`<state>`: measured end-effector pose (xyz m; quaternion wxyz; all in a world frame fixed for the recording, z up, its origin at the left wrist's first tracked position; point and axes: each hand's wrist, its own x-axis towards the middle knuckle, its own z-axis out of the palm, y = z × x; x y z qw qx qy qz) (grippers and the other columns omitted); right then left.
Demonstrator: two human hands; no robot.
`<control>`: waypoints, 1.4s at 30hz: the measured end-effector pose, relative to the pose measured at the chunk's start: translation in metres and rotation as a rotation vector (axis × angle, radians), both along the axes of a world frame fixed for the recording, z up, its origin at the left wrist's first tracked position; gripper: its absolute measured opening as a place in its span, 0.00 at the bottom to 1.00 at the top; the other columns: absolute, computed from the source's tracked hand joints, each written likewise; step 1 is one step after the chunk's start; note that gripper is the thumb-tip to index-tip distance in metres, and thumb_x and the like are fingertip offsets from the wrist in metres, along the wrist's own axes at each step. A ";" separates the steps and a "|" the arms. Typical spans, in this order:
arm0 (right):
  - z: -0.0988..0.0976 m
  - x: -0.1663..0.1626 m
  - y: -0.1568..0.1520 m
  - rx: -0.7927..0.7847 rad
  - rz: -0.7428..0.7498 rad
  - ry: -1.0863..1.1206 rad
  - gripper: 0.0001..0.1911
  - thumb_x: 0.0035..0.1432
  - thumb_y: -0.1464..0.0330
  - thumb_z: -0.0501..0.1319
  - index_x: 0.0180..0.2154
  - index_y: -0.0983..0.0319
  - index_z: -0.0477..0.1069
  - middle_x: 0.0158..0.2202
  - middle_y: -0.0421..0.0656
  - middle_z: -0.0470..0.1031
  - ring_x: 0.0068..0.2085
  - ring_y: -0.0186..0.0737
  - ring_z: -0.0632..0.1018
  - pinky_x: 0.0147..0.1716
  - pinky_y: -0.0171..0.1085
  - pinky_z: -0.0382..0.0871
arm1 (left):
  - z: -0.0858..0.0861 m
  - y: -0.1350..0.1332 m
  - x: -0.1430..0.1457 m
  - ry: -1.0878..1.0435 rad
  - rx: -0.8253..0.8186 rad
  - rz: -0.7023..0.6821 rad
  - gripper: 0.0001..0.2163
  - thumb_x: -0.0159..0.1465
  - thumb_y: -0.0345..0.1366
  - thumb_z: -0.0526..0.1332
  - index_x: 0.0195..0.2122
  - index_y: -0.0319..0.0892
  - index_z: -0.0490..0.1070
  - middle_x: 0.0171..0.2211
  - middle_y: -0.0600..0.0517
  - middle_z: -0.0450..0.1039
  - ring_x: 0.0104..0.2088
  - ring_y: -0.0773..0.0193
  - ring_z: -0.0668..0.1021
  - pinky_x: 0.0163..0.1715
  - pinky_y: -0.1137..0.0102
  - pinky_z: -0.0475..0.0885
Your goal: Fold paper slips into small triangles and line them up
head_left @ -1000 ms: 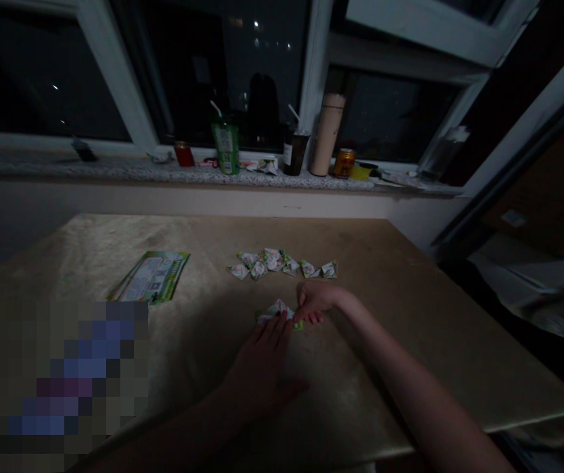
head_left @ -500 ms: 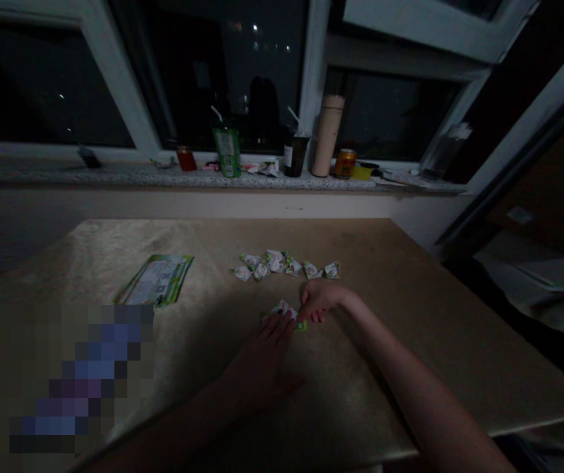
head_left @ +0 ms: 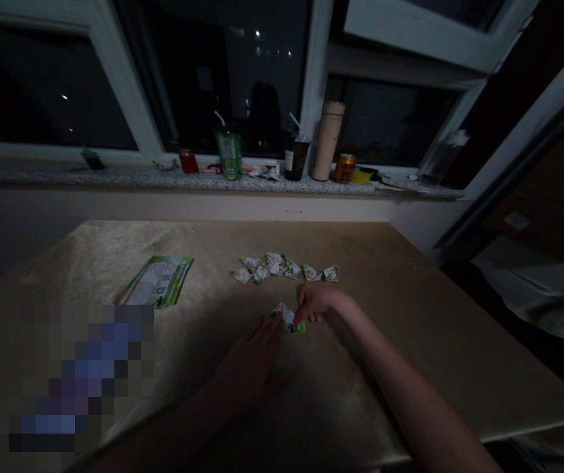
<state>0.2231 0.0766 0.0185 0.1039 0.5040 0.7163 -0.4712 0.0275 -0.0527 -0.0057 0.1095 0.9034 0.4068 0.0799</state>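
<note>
A small folded paper piece [head_left: 288, 318], white and green with print, lies on the table in front of me. My left hand [head_left: 255, 351] rests flat with fingers stretched out, their tips over the paper's left side and the thumb apart. At the paper's right edge is my right hand [head_left: 315, 302], its fingers curled and the index fingertip against the paper. Whether the thumb grips from beneath is hidden. Just beyond the hands sits a loose row of several similar folded paper pieces [head_left: 275, 264].
A stack of printed green leaflets [head_left: 161, 281] lies left on the table [head_left: 410, 315]. A pixelated patch [head_left: 82, 378] hides the near left. Along the windowsill [head_left: 139, 177] stand a green cup [head_left: 230, 154], a dark cup [head_left: 296, 159], a tall pink bottle [head_left: 329, 141] and an orange can [head_left: 344, 168].
My left hand has slid slightly left and toward me, uncovering more of the folded paper. My right hand has shifted slightly left, its index fingertip still at the paper.
</note>
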 end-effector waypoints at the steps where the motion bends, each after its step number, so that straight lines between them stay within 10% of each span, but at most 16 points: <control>1: 0.000 0.000 0.000 0.027 -0.003 -0.001 0.20 0.29 0.57 0.74 0.14 0.64 0.69 0.13 0.36 0.68 0.17 0.31 0.71 0.19 0.29 0.62 | 0.000 -0.001 -0.001 0.001 0.020 0.030 0.35 0.64 0.51 0.55 0.65 0.35 0.48 0.66 0.38 0.46 0.64 0.49 0.54 0.61 0.56 0.52; 25: -0.009 -0.002 -0.005 0.136 -0.003 0.150 0.12 0.40 0.67 0.71 0.16 0.64 0.70 0.10 0.31 0.63 0.14 0.25 0.63 0.16 0.26 0.54 | 0.021 0.011 -0.035 0.138 -0.076 -0.035 0.30 0.66 0.48 0.52 0.66 0.40 0.49 0.66 0.43 0.46 0.65 0.50 0.53 0.61 0.53 0.49; 42: -0.014 -0.010 -0.002 -0.064 -0.025 0.152 0.16 0.40 0.62 0.71 0.16 0.65 0.69 0.12 0.34 0.70 0.14 0.28 0.70 0.15 0.26 0.61 | 0.028 -0.001 -0.023 0.192 -0.019 0.086 0.38 0.59 0.57 0.58 0.62 0.34 0.58 0.63 0.35 0.53 0.62 0.43 0.58 0.59 0.49 0.52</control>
